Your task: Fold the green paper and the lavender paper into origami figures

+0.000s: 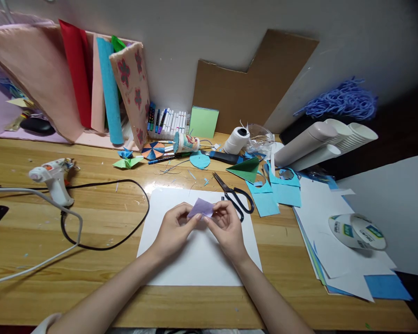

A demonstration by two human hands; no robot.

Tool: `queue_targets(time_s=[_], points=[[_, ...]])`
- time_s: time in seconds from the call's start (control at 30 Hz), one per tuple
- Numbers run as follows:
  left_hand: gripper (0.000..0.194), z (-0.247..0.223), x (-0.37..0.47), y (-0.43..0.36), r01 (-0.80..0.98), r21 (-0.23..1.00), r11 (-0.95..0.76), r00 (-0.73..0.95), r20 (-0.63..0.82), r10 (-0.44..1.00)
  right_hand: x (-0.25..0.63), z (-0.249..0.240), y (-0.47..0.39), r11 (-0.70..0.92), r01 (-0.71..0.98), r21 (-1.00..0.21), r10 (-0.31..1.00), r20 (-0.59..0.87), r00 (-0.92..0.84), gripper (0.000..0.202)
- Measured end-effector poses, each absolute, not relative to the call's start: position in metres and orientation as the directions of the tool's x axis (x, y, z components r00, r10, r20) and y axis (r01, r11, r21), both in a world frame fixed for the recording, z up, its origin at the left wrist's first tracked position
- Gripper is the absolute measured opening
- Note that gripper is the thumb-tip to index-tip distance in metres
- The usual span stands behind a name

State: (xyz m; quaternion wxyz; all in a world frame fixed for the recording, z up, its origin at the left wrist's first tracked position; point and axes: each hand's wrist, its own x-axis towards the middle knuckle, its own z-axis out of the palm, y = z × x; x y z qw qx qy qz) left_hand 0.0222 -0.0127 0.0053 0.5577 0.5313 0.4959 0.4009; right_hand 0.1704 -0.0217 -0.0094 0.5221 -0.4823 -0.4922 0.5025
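A small piece of purple paper [201,208] is held between both hands, above a white sheet [195,264] on the wooden table. My left hand [176,228] pinches its left side, thumb at the lower edge. On the right side, my right hand [228,227] grips the paper with thumb and fingers; some fingertips are hidden behind it. Black-handled scissors [235,197] lie partly on the sheet's upper right, just beyond my right hand.
A white glue gun [55,181] and looping cables [118,246] are at the left. Blue paper cutouts [264,202], a green folded paper [245,170] and a white thread spool [236,140] lie behind. Stacked papers [334,250] with a tape roll [357,232] are right.
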Motion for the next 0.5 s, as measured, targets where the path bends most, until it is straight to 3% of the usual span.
queue_targets(time_s=[0.13, 0.5], points=[[0.021, 0.0060, 0.0222, -0.0126, 0.069, 0.986, 0.152, 0.180, -0.163, 0.970, 0.1731, -0.0093, -0.0190, -0.060, -0.129, -0.990, 0.998, -0.056, -0.039, 0.038], [0.020, 0.0040, 0.0222, -0.0155, 0.211, 0.977, 0.013, 0.188, -0.053, 0.981, 0.1753, -0.0093, -0.0189, -0.121, -0.097, -0.988, 0.992, -0.117, -0.046, 0.034]])
